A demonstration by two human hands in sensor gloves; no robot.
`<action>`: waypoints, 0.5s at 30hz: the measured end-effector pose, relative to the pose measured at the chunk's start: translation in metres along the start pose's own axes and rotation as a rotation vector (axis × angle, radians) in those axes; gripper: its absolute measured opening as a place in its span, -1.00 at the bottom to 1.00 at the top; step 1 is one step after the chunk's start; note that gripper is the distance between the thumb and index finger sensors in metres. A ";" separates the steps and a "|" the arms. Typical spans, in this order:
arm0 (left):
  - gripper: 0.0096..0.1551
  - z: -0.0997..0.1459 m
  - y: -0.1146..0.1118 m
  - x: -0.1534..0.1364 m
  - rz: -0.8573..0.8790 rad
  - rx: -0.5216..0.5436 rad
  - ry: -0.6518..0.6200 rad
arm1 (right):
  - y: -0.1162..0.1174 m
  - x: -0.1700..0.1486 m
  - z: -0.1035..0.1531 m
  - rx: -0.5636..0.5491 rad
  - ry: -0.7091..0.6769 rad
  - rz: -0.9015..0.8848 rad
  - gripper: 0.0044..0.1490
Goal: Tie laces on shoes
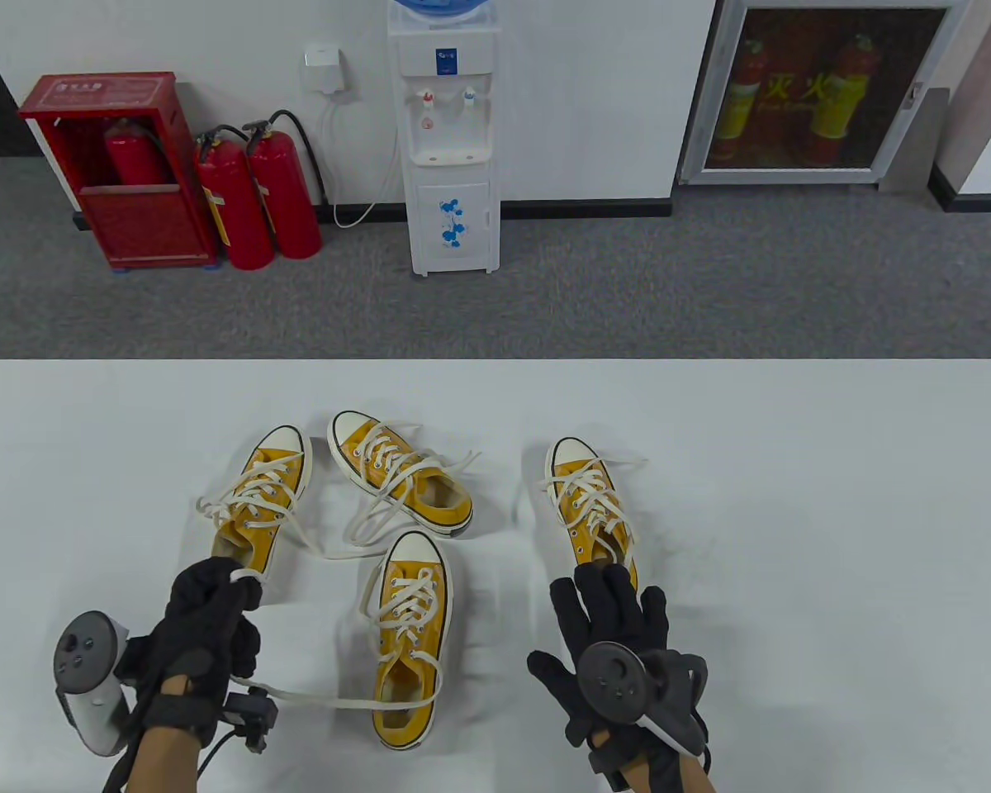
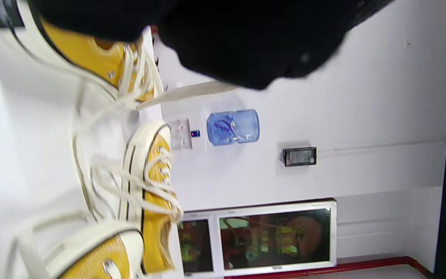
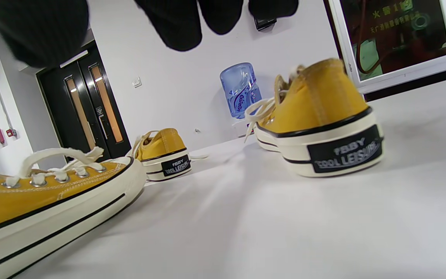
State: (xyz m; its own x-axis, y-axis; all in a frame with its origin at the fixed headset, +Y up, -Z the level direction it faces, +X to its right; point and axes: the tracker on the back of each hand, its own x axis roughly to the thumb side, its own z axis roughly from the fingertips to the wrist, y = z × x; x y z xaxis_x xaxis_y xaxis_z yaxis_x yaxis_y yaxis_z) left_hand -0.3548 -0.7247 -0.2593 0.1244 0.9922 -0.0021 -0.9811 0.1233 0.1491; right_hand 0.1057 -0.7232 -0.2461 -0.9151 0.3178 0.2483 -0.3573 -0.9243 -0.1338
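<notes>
Heel patch (image 3: 345,154) of the right-hand shoe (image 3: 316,116) reads "FBBY COOL LEISURE"; same wording on the far shoe's patch (image 3: 175,165); "Geinton", roughly, on water bottle (image 3: 240,91).

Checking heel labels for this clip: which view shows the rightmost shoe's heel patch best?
The right wrist view: the heel patch faces the camera, lettering visible. In the table view the right hand hides that heel; the left wrist view doesn't show it.

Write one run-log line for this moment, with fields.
left hand: pinches lace of near shoe | right hand: open, behind right shoe | laces: untied
</notes>
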 end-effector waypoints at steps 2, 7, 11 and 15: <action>-0.50 0.001 0.007 0.002 -0.094 0.074 -0.016 | -0.001 0.001 0.000 -0.005 0.004 0.000 0.10; -0.51 0.001 0.011 0.004 -0.208 0.107 -0.033 | -0.011 0.013 -0.005 -0.042 0.014 0.013 0.04; -0.51 0.000 0.005 0.000 -0.182 0.076 -0.016 | -0.020 0.033 -0.017 -0.030 0.016 -0.029 -0.04; -0.50 -0.001 0.001 -0.002 -0.174 0.054 -0.012 | -0.018 0.052 -0.031 0.026 0.048 -0.102 -0.09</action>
State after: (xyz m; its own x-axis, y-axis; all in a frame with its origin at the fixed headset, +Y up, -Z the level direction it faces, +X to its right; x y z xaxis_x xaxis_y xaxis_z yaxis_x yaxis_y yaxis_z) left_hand -0.3559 -0.7268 -0.2602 0.2932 0.9558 -0.0211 -0.9353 0.2913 0.2008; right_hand 0.0589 -0.6832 -0.2609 -0.8822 0.4197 0.2133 -0.4448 -0.8915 -0.0855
